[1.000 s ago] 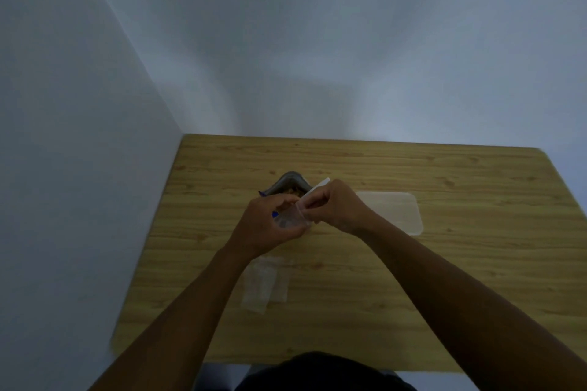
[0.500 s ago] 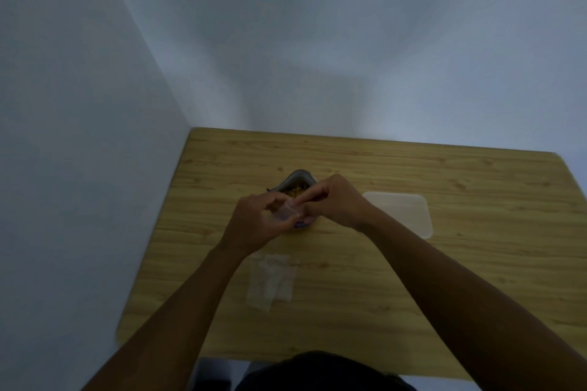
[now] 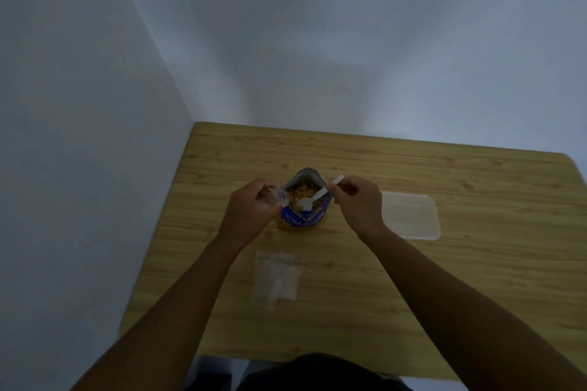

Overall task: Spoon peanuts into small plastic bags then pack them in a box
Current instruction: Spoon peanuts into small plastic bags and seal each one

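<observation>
Left hand (image 3: 251, 209) pinches one small bag (image 3: 275, 197); right hand (image 3: 357, 200) grips one spoon (image 3: 313, 198) (in the peanut pouch (image 3: 303, 203)).

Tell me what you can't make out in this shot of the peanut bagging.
All in the head view:
- Small plastic bag: mostly wrapped by the left hand, so how full it is cannot be told.
- Spoon: the dim, soft image hides whether its bowl holds peanuts.
- Peanut pouch: print too small and blurred to read.
- Spare bags: clear and overlapping, count unclear.
- Plastic box: contents, if any, indistinct.

Bare room corner: wooden table (image 3: 444, 263) against plain white walls (image 3: 317, 41).
</observation>
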